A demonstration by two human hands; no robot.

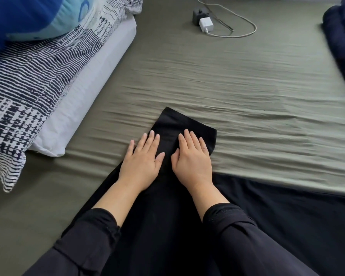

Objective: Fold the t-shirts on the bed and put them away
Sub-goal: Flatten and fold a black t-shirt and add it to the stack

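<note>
- Left hand [141, 162]: palm down, fingers [150, 139] straight and slightly spread, thumb out toward the right hand.
- Right hand [193, 163]: palm down, fingers straight and close together, thumb angled inward.
- Hands side by side, thumbs near but apart.
- Both forearms bare, black sleeves [96, 226] pushed up; arms reach forward.

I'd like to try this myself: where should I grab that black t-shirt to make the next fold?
Probably the far end of the black t-shirt, pinching its two corners from above. It lies flat as a narrow strip under the left hand and right hand.
</note>
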